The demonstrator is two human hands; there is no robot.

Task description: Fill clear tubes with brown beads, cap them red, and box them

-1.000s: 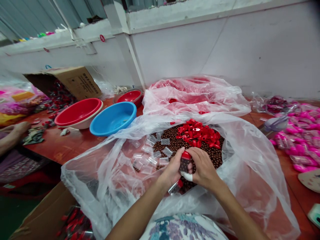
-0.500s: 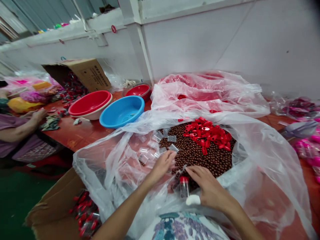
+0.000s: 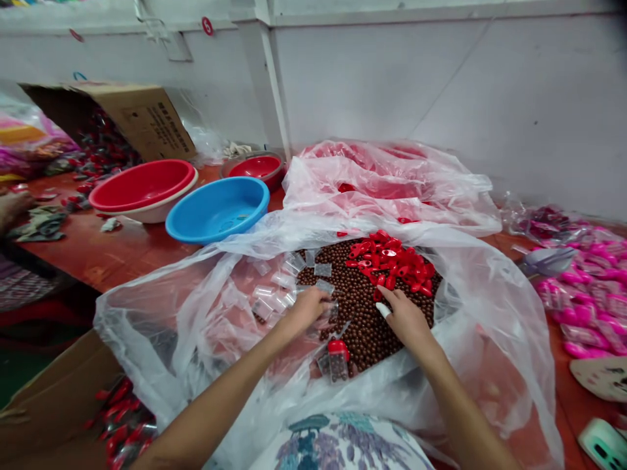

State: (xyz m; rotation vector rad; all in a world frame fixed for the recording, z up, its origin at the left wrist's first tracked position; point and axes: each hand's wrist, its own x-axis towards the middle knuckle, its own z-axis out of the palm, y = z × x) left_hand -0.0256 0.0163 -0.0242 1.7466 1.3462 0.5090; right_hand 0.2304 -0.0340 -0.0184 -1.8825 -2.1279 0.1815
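Note:
My left hand (image 3: 307, 309) is at the right edge of a heap of clear plastic containers (image 3: 267, 301), its fingers pinched on one clear container (image 3: 330, 313) that is partly hidden. Over the small brown balls (image 3: 365, 339) my right hand (image 3: 405, 318) reaches out, fingers apart, with a white covering on one fingertip. Its index fingertip is at the near edge of the pile of red caps (image 3: 399, 261). A clear container with a red lid (image 3: 337, 361) lies on the balls near my body, between my forearms.
A clear plastic sheet (image 3: 509, 339) lies under the balls. A blue basin (image 3: 220, 212) and red basins stand at the back left. A carton (image 3: 53, 385) of red-capped pieces is at lower left, and pink packets (image 3: 588, 287) lie right. Another person's hand (image 3: 12, 207) shows at far left.
My right hand has moved from beside the red-lidded container forward to the red caps. My left hand has come slightly nearer my body. The view has shifted right and downward.

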